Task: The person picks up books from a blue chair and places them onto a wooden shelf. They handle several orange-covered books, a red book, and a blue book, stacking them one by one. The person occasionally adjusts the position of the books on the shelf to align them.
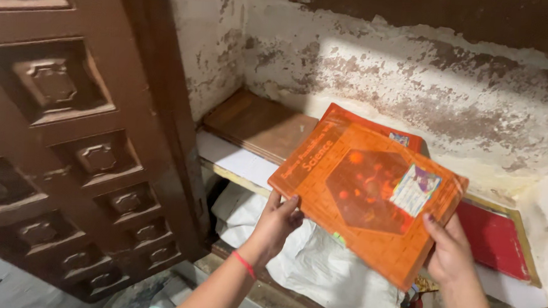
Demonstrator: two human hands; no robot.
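Book: orange book [365, 196] with a clear plastic cover, held flat-faced toward the camera above the shelf [236, 159], in front of the stained wall [415, 74].
Long axis: tilted, running from upper left near the shelf down to lower right; the cover lettering runs along the left edge, parallel to the spine.
Sticker: pale label [414, 189] on the right part of the book's cover.
Second book: a red-orange one [375, 123] lies directly behind the orange book, its top edge showing above it.
Left hand [276, 226]: closed on the book's lower left edge, fingers curled over the front, thumb hidden behind; a red band [244, 263] circles the wrist.
Right hand [449, 250]: grips the book's lower right edge, thumb on the cover, other fingers behind and out of sight.
Shelf: brown board [257, 123] rests on it, left of the book; a red flat thing with a yellow rim [497, 241] lies right of the book.
Below book: white cloth [324, 269] bunched under the shelf.
Door: carved dark wooden door [69, 131] stands well left of the book.
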